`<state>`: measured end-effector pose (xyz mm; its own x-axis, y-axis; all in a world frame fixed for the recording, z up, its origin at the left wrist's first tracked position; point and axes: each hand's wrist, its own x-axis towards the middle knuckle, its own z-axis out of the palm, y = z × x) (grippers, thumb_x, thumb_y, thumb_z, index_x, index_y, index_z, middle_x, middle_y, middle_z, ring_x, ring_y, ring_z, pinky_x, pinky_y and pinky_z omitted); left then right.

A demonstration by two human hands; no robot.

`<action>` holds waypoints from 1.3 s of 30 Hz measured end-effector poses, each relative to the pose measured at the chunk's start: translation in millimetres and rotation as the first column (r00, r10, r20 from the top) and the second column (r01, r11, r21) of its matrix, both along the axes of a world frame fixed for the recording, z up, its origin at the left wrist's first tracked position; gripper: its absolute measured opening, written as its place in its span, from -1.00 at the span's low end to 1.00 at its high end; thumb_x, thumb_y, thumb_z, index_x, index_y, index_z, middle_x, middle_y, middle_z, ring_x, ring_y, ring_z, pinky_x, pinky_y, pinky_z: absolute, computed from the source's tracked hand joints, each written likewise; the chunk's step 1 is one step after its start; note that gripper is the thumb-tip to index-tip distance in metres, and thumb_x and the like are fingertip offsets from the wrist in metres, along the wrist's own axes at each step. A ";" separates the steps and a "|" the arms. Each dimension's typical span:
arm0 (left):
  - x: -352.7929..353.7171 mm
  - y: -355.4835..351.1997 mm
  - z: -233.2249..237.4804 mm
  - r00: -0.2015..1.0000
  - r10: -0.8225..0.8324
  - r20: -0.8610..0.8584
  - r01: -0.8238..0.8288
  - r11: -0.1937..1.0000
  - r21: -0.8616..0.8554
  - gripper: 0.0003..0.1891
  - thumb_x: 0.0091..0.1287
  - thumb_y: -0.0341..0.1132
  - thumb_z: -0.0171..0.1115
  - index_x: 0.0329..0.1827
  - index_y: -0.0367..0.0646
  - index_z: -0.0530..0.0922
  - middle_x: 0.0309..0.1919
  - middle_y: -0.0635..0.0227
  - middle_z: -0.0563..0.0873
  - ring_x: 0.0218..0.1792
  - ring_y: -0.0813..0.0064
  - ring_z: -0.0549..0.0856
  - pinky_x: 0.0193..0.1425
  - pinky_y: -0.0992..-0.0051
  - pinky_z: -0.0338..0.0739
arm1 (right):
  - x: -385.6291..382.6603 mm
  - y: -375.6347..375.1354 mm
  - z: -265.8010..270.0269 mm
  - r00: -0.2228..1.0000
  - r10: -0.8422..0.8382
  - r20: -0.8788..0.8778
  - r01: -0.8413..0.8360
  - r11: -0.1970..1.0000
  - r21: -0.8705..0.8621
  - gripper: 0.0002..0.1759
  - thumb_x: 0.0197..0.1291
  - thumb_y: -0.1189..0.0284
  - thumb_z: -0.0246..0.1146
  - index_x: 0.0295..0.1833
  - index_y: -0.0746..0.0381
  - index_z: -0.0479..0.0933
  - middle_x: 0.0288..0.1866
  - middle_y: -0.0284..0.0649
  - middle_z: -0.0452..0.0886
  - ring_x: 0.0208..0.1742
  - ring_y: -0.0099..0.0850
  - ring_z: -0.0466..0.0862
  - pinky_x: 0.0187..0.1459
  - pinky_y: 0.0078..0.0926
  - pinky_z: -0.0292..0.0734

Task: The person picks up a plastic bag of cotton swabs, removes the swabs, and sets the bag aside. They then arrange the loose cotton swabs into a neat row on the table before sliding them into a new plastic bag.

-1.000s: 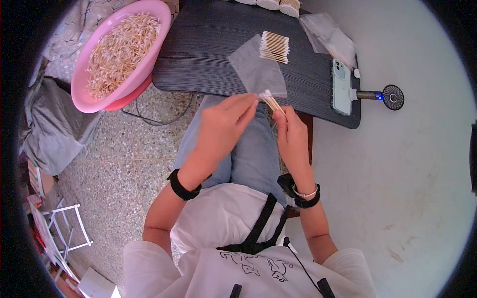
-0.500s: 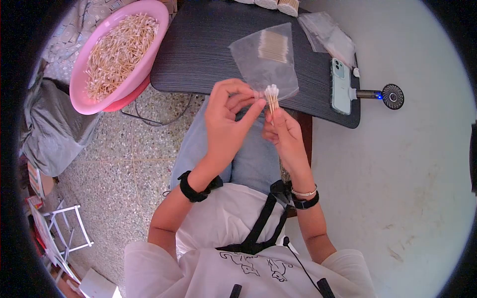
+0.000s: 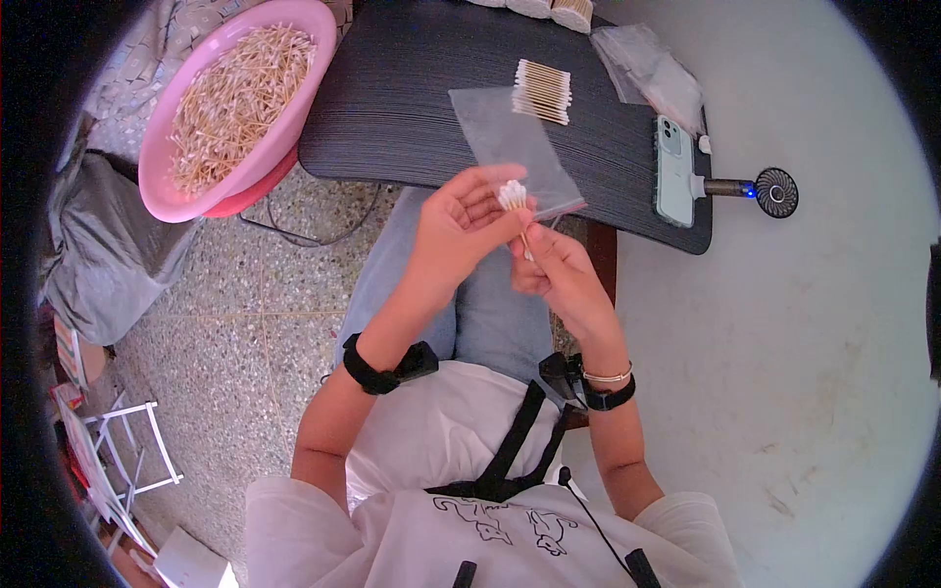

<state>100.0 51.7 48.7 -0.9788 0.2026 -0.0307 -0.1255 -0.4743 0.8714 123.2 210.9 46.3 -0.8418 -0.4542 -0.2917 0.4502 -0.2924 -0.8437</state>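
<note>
A small bundle of cotton swabs [image 3: 512,195] is held between my two hands, white tips upward. My left hand [image 3: 459,223] has its thumb against the sticks, with its fingers curled behind the tips. Lower down, my right hand [image 3: 561,267] pinches the same bundle near its bottom ends. Just behind the hands, a clear plastic bag [image 3: 524,147] lies over the table's near edge, its lower corner beside my right fingers. A neat row of cotton swabs [image 3: 541,92] lies on the dark table beyond, next to the bag's upper edge.
To the left stands a pink basin [image 3: 157,186] heaped with loose swabs [image 3: 240,108]. On the black table [image 3: 412,88] are a phone [image 3: 673,171], more plastic bags [image 3: 647,69] and swab bundles [image 3: 571,14] at the back. A small fan [image 3: 776,192] juts past the right edge.
The bag has slid down and left, uncovering the row of swabs. My left hand has shifted from the bag's edge onto the bundle, which has moved slightly left and down.
</note>
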 end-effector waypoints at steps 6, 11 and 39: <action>2.2 3.9 -8.6 0.987 0.157 0.042 -0.159 0.985 0.058 -0.58 0.25 -0.56 0.28 0.19 -0.29 0.46 -0.09 0.27 0.65 -0.03 0.51 0.67 0.10 0.54 0.55 | 4.2 -18.9 13.9 0.942 -0.223 -0.249 0.269 0.948 0.169 -0.75 0.40 0.35 0.14 0.00 0.32 0.49 -0.42 -0.40 0.46 -0.39 -0.65 0.50 -0.32 -0.69 0.43; 2.4 4.9 -9.8 0.971 0.219 0.093 -0.232 0.958 0.167 -0.54 0.34 -0.54 0.19 0.30 -0.33 0.34 -0.03 0.23 0.60 0.04 0.37 0.64 0.15 0.45 0.54 | 2.3 -12.6 9.3 0.882 -0.338 -0.329 0.403 0.902 0.153 -0.71 0.18 0.67 0.29 0.03 0.39 0.47 -0.22 -0.22 0.62 -0.19 -0.53 0.66 -0.13 -0.60 0.61; 13.6 20.4 -15.0 0.977 -0.080 0.196 -0.023 0.881 0.473 -0.39 0.31 -0.52 0.22 0.40 -0.29 0.20 0.02 0.32 0.61 0.04 0.56 0.59 0.14 0.50 0.46 | 6.8 -14.3 0.9 0.894 -0.435 -0.106 0.409 0.890 -0.202 -0.72 0.30 0.55 0.21 0.09 0.36 0.45 -0.01 -0.15 0.61 -0.11 -0.47 0.66 -0.05 -0.52 0.61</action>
<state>113.6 72.2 33.7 -0.9549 0.2707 -0.1222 -0.2948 -0.8144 0.4998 129.9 196.7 47.2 -0.9916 -0.0778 -0.1033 0.1292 -0.5719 -0.8101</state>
